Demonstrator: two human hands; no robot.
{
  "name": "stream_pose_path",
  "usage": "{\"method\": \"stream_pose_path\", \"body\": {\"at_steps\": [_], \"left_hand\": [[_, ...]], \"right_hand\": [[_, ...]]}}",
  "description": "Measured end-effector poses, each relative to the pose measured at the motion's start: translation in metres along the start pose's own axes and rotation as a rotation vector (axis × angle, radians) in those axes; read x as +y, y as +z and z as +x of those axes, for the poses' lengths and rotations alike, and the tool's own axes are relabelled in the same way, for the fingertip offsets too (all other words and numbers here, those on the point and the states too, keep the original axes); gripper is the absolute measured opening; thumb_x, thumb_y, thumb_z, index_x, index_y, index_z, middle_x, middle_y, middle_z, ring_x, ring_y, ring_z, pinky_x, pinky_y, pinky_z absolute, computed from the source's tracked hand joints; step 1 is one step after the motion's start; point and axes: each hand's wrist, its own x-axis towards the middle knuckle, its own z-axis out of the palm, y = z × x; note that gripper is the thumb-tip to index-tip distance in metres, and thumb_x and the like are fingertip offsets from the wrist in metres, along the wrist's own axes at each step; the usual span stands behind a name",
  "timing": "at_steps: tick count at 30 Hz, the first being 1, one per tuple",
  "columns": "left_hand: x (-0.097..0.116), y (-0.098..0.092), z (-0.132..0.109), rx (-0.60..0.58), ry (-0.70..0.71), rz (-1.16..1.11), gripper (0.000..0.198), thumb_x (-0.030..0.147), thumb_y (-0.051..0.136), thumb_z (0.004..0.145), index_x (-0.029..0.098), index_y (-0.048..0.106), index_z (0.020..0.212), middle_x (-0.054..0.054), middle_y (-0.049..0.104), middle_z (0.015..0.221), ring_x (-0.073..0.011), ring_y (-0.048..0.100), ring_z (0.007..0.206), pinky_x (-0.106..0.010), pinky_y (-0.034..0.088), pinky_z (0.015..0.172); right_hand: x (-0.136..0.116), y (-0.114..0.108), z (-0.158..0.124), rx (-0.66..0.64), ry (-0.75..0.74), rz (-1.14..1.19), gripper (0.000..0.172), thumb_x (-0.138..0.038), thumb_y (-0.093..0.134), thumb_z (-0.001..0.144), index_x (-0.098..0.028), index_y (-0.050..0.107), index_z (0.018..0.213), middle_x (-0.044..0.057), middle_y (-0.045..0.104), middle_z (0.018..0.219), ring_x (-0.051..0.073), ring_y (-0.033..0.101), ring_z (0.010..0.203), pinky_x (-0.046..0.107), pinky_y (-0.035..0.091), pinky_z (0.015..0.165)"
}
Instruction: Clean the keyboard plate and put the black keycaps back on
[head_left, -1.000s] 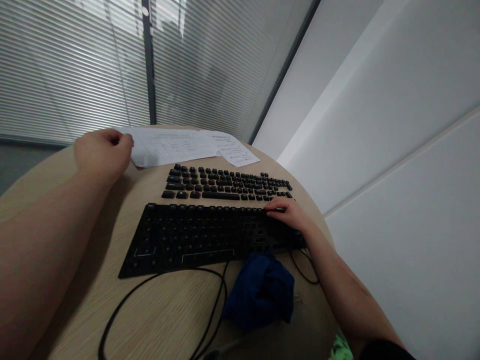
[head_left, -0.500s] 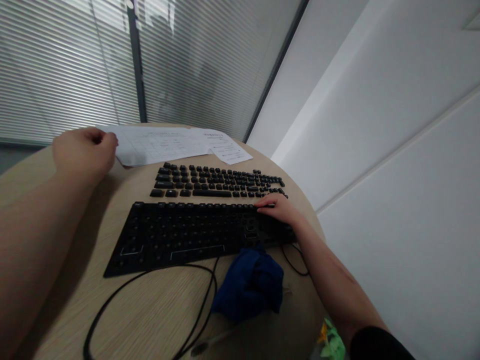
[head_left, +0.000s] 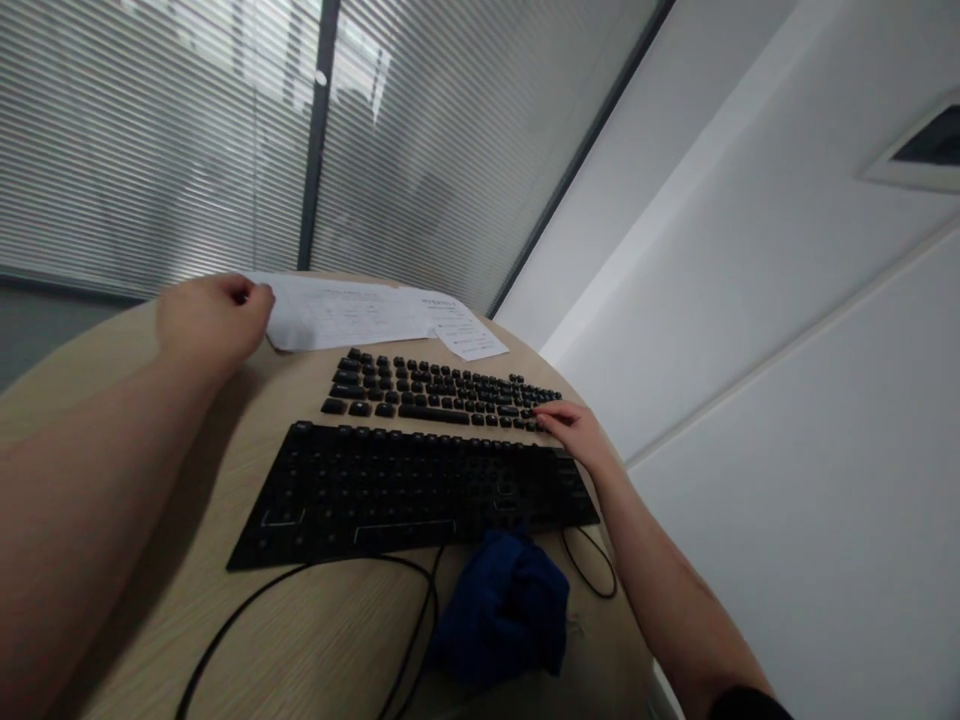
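A black keyboard base lies across the table with bare switches; only its far row carries keycaps. Beyond it, loose black keycaps are laid out in rows, a long space bar among them. My right hand is at the right end of those rows, its thumb and finger pinched together among the keycaps. Whatever may be between the fingertips is hidden. Over the table at the left, beside the papers, my left hand hovers with its fingers curled closed. I cannot see what is inside it.
Printed paper sheets lie at the far side of the round wooden table. A crumpled blue cloth sits before the keyboard, close to a looping black cable. A white wall rises at the right.
My right hand has moved off the keyboard's far row to the loose keycaps beyond it. My left hand keeps its curled shape near the papers. The camera view has shifted.
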Motion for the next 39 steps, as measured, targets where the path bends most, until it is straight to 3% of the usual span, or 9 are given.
{"method": "stream_pose_path", "body": {"at_steps": [6,11,20,26,29,32,39], "left_hand": [[0.000,0.001,0.002,-0.018,-0.015,-0.016,0.049,0.048,0.041,0.088,0.018,0.075,0.104,-0.009,0.073,0.087,-0.0273,0.065,0.086,-0.033,0.044,0.069],[-0.003,0.002,0.002,-0.008,-0.011,-0.048,0.049,0.048,0.040,0.087,0.018,0.076,0.103,-0.010,0.074,0.087,-0.0279,0.066,0.086,-0.035,0.046,0.072],[-0.003,0.005,0.001,-0.015,-0.024,-0.092,0.044,0.046,0.042,0.086,0.019,0.075,0.096,-0.011,0.074,0.089,-0.0278,0.066,0.087,-0.035,0.041,0.068],[0.000,0.002,-0.001,-0.022,-0.025,-0.092,0.042,0.045,0.043,0.090,0.019,0.075,0.096,-0.010,0.074,0.090,-0.0268,0.065,0.085,-0.034,0.042,0.068],[0.002,0.000,-0.003,-0.022,-0.033,-0.106,0.040,0.043,0.044,0.090,0.019,0.075,0.096,-0.010,0.074,0.090,-0.0271,0.065,0.086,-0.034,0.043,0.070],[0.002,-0.001,-0.004,-0.015,-0.035,-0.111,0.039,0.042,0.044,0.089,0.019,0.075,0.094,-0.009,0.073,0.089,-0.0276,0.065,0.086,-0.035,0.044,0.072],[0.001,0.006,-0.001,0.004,-0.027,-0.082,0.041,0.043,0.042,0.089,0.019,0.075,0.096,-0.007,0.070,0.084,-0.0252,0.063,0.083,-0.033,0.041,0.068]], "right_hand": [[0.011,-0.004,0.084,-0.187,-0.075,-0.551,0.021,-0.024,0.066,0.090,-0.025,0.080,0.105,0.006,0.077,0.112,0.024,0.069,0.112,0.042,0.050,0.106],[0.035,0.006,0.135,-0.288,-0.008,-0.651,0.020,-0.018,0.070,0.085,-0.024,0.081,0.101,0.005,0.077,0.114,0.025,0.068,0.114,0.041,0.046,0.110],[0.055,0.027,0.159,-0.448,0.057,-0.652,0.024,-0.013,0.076,0.076,-0.026,0.082,0.095,0.000,0.080,0.104,0.022,0.072,0.107,0.033,0.051,0.103],[0.044,0.031,0.163,-0.352,0.040,-0.590,0.021,-0.014,0.073,0.076,-0.022,0.081,0.094,0.004,0.080,0.098,0.023,0.073,0.100,0.037,0.053,0.100],[0.027,0.029,0.159,-0.262,-0.003,-0.527,0.024,-0.018,0.069,0.080,-0.020,0.077,0.102,0.005,0.078,0.101,0.022,0.073,0.099,0.038,0.054,0.100],[0.005,0.019,0.136,-0.221,-0.048,-0.456,0.022,-0.023,0.067,0.081,-0.019,0.073,0.102,0.005,0.076,0.100,0.020,0.072,0.096,0.036,0.055,0.096],[-0.025,-0.015,0.017,-0.208,-0.145,-0.178,0.013,-0.028,0.067,0.083,-0.022,0.069,0.095,0.005,0.070,0.097,0.020,0.067,0.092,0.035,0.056,0.087]]}}
